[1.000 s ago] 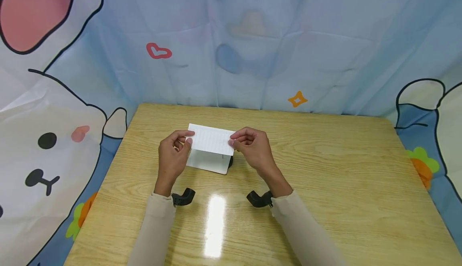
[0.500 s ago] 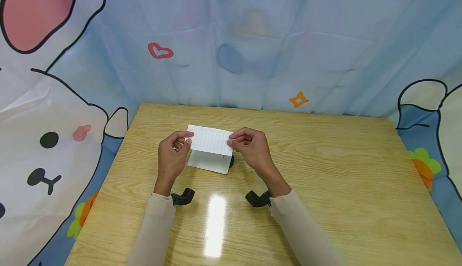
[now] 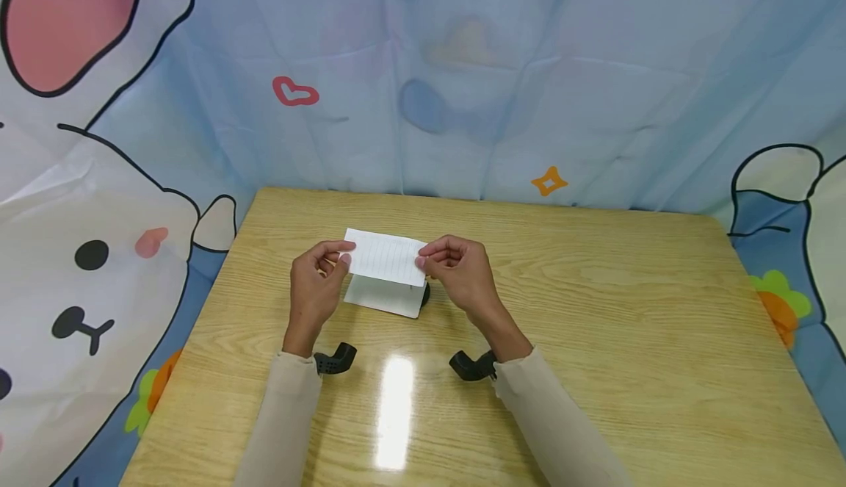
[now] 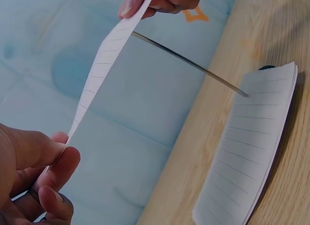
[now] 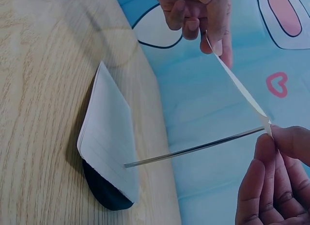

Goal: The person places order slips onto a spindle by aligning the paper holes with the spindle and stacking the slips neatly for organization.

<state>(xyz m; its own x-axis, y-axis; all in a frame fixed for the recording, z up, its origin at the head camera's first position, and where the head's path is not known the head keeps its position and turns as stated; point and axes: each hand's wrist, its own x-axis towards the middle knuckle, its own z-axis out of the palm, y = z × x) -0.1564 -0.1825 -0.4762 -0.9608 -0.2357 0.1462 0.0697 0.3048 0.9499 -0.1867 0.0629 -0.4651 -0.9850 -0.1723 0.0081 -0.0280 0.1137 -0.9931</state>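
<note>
A white lined sheet of paper is stretched between the two hands above the table. My left hand pinches its left end between thumb and fingers. At the opposite end, my right hand pinches the right edge the same way. Below lies a stack of similar lined sheets on the black base of a paper spike. Its thin metal rod rises through the stack and meets the held sheet close to my right fingers. Whether the tip passes through that sheet I cannot tell.
The light wooden table spreads out around the hands, with a bright light reflection in front. A blue cartoon-printed cloth hangs behind and along both sides. Black wrist cameras sit at both cuffs.
Both hands keep their pinch on the sheet, which stays almost in place above the stack. The right hand has shifted very slightly left. The head view has moved a little.
</note>
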